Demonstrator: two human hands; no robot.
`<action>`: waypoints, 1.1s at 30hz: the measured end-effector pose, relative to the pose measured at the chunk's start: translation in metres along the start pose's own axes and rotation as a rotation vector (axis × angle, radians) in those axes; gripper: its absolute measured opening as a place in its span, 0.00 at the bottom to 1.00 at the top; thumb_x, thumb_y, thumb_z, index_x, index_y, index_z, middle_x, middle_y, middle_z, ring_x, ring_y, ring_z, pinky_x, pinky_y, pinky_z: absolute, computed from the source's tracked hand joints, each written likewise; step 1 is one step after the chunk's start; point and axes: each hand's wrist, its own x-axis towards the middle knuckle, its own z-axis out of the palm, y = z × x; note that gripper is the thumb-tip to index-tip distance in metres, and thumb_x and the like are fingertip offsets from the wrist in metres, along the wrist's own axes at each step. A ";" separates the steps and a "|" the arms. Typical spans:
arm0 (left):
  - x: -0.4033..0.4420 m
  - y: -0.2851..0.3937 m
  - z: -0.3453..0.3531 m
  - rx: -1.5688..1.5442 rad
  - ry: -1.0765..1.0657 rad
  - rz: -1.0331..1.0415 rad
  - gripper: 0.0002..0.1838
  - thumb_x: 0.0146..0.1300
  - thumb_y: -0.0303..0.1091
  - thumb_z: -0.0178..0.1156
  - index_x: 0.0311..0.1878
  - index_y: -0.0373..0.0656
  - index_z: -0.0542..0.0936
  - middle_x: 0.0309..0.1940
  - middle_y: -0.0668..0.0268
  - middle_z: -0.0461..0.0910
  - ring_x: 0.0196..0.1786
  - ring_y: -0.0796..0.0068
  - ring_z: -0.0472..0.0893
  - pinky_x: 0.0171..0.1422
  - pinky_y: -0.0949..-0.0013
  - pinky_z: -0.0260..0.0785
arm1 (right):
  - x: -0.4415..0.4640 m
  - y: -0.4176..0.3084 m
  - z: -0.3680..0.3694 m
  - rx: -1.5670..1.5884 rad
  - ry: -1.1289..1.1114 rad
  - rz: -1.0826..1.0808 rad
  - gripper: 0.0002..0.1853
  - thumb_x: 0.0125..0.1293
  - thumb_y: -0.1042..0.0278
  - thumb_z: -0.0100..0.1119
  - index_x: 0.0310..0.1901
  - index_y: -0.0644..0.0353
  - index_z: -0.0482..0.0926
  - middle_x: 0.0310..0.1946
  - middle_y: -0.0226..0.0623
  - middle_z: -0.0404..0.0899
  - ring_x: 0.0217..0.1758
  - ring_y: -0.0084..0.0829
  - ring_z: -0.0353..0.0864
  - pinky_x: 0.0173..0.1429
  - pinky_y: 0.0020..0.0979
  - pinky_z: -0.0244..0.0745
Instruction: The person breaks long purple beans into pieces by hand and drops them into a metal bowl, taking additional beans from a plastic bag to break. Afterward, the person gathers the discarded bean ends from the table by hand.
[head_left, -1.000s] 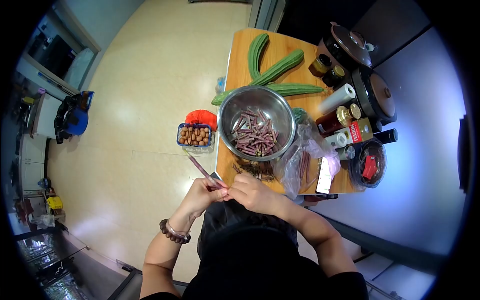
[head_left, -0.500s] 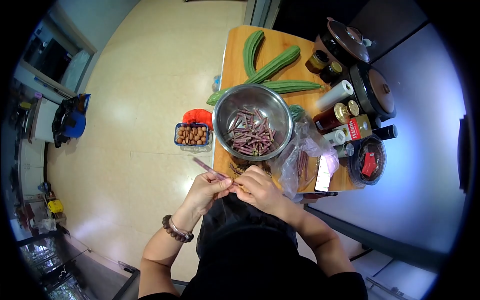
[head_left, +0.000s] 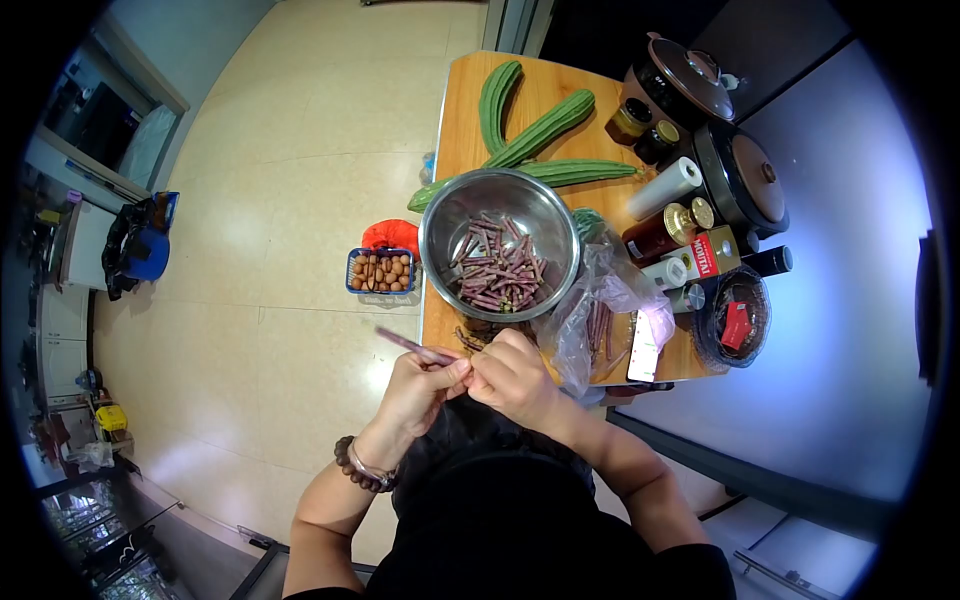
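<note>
My left hand (head_left: 418, 388) is closed on a purple bean stalk (head_left: 405, 342), whose free end points up and left past the table edge. My right hand (head_left: 515, 378) is closed with its fingertips against my left at the stalk's near end; what it pinches is too small to make out. Just beyond both hands stands a steel bowl (head_left: 435, 262) with many short purple pieces (head_left: 502, 272) inside. Dark scraps (head_left: 478, 335) lie between the bowl and my hands. Right of the bowl, a clear plastic bag (head_left: 568, 345) lies beside more long purple stalks (head_left: 600, 328).
Green ridged gourds (head_left: 545, 128) lie on the wooden table (head_left: 460, 115) behind the bowl. Jars, bottles, a phone (head_left: 643, 350), a lined basket (head_left: 708, 342) and two cookers (head_left: 745, 180) line the right side. A blue basket of eggs (head_left: 380, 272) stands left of the table.
The stalk in my left hand has tilted flatter and its free end looks shorter. Both hands stay together, slightly higher in view. The table has shifted a little left in view.
</note>
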 end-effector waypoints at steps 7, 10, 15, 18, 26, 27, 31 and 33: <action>0.005 0.020 -0.026 -0.025 -0.348 -0.325 0.07 0.57 0.28 0.62 0.38 0.36 0.77 0.30 0.64 0.79 0.32 0.76 0.79 0.40 0.77 0.73 | 0.002 0.005 -0.015 0.359 -0.122 0.178 0.06 0.46 0.81 0.58 0.26 0.64 0.71 0.23 0.38 0.68 0.28 0.38 0.69 0.34 0.34 0.68; 0.001 0.029 -0.034 0.359 -0.630 -0.410 0.09 0.52 0.27 0.66 0.33 0.34 0.77 0.29 0.60 0.79 0.32 0.73 0.80 0.40 0.74 0.73 | -0.002 0.030 -0.024 0.087 -0.046 0.298 0.05 0.48 0.81 0.58 0.28 0.65 0.73 0.24 0.38 0.71 0.30 0.38 0.72 0.35 0.34 0.68; -0.009 0.047 -0.050 0.599 -0.670 -0.303 0.16 0.49 0.21 0.67 0.42 0.34 0.77 0.26 0.64 0.78 0.36 0.72 0.81 0.42 0.73 0.73 | -0.034 0.038 -0.029 -0.191 0.030 0.449 0.06 0.48 0.80 0.60 0.30 0.66 0.75 0.25 0.39 0.73 0.30 0.38 0.73 0.36 0.33 0.69; -0.006 0.048 -0.044 0.546 -0.376 -0.042 0.34 0.50 0.17 0.64 0.61 0.37 0.63 0.26 0.64 0.79 0.38 0.71 0.80 0.44 0.71 0.72 | -0.071 0.039 -0.002 -0.163 -0.295 0.277 0.09 0.48 0.79 0.54 0.35 0.65 0.76 0.27 0.39 0.73 0.36 0.39 0.73 0.40 0.35 0.70; -0.008 0.044 -0.014 0.456 -0.284 0.076 0.38 0.50 0.18 0.64 0.65 0.40 0.58 0.27 0.64 0.79 0.37 0.75 0.80 0.42 0.75 0.72 | -0.062 0.030 0.009 -0.409 -0.422 0.516 0.14 0.47 0.77 0.57 0.40 0.68 0.78 0.32 0.43 0.76 0.37 0.42 0.74 0.43 0.36 0.70; -0.006 0.041 -0.013 0.509 -0.277 0.121 0.39 0.50 0.18 0.65 0.65 0.41 0.58 0.28 0.64 0.79 0.37 0.77 0.80 0.42 0.76 0.72 | -0.042 0.017 0.003 -0.220 -0.274 0.509 0.13 0.48 0.76 0.59 0.38 0.67 0.78 0.32 0.42 0.76 0.37 0.41 0.74 0.43 0.37 0.70; -0.005 0.035 -0.001 0.728 -0.241 0.269 0.38 0.50 0.20 0.66 0.65 0.41 0.59 0.30 0.66 0.78 0.35 0.81 0.79 0.43 0.76 0.72 | 0.009 -0.010 -0.004 0.270 -0.074 0.465 0.08 0.51 0.70 0.63 0.32 0.64 0.79 0.32 0.39 0.75 0.38 0.39 0.73 0.42 0.37 0.69; -0.008 0.038 0.007 0.831 -0.204 0.289 0.36 0.50 0.20 0.66 0.63 0.39 0.62 0.32 0.65 0.79 0.36 0.80 0.79 0.43 0.76 0.72 | 0.016 -0.013 0.000 0.283 -0.095 0.461 0.08 0.51 0.70 0.63 0.30 0.64 0.78 0.30 0.38 0.74 0.37 0.39 0.72 0.41 0.37 0.69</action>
